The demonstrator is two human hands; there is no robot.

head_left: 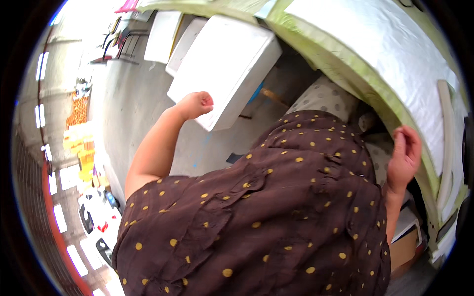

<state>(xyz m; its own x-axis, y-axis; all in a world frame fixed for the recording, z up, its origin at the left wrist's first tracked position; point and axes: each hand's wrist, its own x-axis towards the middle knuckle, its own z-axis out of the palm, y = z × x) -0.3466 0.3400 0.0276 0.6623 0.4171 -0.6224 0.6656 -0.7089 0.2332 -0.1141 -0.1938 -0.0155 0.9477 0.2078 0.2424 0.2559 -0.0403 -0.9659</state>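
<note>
My left hand (196,105) hangs over the near end of a large white box (222,59), its fingers curled in and nothing seen in them. Whether it touches the box I cannot tell. To the right, my right hand (405,157) is raised beside the edge of a table draped in light green cloth (340,56). Its fingers are bent with the thumb against them, and no object shows there. A white sheet (380,39) covers the tabletop, and a long pale strip (445,143) lies along its right part.
Behind the large box stand more white panels (162,37) on the grey floor (126,98). A chair (126,39) is at the far left. Stacked yellow boxes (81,145) and a cluttered white surface (101,219) line the left side. A cardboard box (404,246) sits under the table at right.
</note>
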